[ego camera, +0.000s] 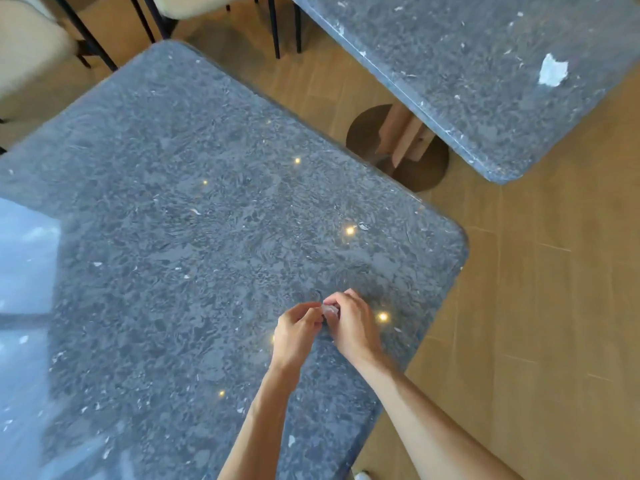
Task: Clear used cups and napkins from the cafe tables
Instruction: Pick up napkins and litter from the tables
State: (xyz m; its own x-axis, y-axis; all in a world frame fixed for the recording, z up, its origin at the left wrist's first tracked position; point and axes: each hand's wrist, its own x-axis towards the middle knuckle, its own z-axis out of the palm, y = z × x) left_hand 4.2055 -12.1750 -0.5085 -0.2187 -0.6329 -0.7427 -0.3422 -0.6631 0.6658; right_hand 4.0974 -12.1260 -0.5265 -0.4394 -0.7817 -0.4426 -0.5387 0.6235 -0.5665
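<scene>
Both hands meet low over the near table [173, 237], at about 5 o'clock from the frame's centre. Left hand [296, 332] and right hand [351, 325] face each other, fingers curled inward, and between their fingertips sits a small crumpled white napkin scrap [329, 310] — pinched from both sides, only a sliver of it showing. Whether the scrap touches the tabletop or is lifted just clear of it cannot be told. Bare forearms run in from 6 o'clock, the left over the stone, the right crossing the table's right edge from above the floor. The near table is dark speckled grey stone with rounded corners; small warm light reflections dot its surface, and a pale bluish glare covers its 9 o'clock side. A second table [450, 81] of the same stone lies at 1 o'clock, well apart across a strip of wooden floor [536, 306]; its round bronze pedestal base [398, 147] shows under its near corner. On that far table, towards 2 o'clock, lies a torn white paper piece [553, 70] — flat on the stone, alone. Cream-upholstered chairs [31, 46] with thin dark legs stand at 10 to 11 o'clock, beyond the near table's far corner. A bit of white shoe [362, 475] peeks at 6 o'clock.
</scene>
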